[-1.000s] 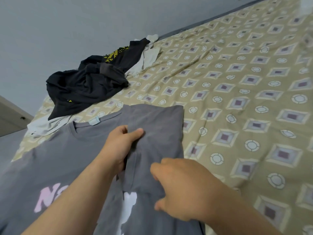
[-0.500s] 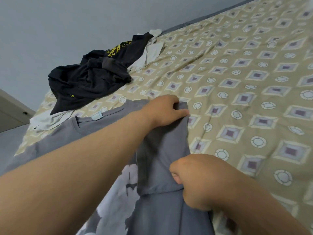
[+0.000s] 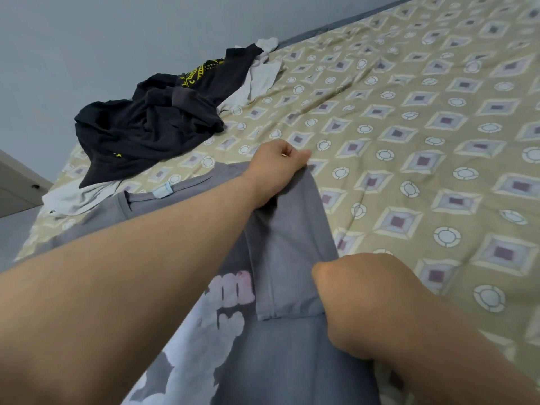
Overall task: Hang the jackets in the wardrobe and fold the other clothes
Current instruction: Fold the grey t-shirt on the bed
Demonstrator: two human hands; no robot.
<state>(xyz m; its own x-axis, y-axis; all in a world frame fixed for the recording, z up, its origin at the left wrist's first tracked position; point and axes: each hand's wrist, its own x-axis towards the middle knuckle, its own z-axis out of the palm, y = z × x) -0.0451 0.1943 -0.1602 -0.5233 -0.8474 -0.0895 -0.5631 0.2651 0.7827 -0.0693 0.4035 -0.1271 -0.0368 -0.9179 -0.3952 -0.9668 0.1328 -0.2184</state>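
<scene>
1 T-shirt pinched, left hand, right hand

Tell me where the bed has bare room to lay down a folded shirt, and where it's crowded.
Widest bare sheet: right of the shirt, up to the far bed edge. A narrow strip lies between the shirt's collar and the black pile. Crowded: the far left corner, black pile over white clothes, and the near side under the shirt.
</scene>
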